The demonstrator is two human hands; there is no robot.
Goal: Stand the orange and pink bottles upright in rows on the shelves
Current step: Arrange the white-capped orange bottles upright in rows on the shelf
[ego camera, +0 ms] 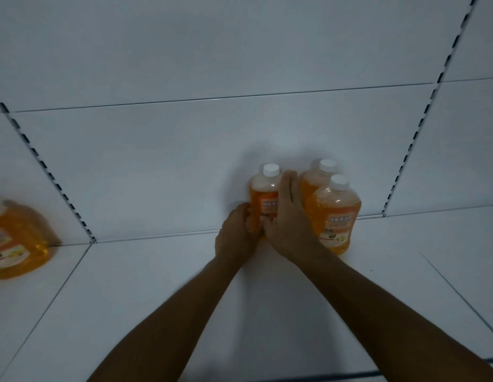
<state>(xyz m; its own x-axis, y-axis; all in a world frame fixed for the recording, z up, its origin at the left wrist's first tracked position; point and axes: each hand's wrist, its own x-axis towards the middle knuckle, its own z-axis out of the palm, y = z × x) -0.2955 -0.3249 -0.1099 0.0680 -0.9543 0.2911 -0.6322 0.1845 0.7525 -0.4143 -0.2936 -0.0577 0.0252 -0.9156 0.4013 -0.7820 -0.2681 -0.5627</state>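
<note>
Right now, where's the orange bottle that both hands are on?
In the head view, right of centre: the held bottle stands upright against the back panel, just left of two other orange bottles.

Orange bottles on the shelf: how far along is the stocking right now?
Done: two orange bottles stand upright at the back wall, the rear bottle and the front bottle before it. In hand: a third bottle, upright beside them, held by the left hand and right hand. Left: most of the shelf has no bottles, no pink bottles are in view, and a larger orange jug sits in the next bay.
</note>
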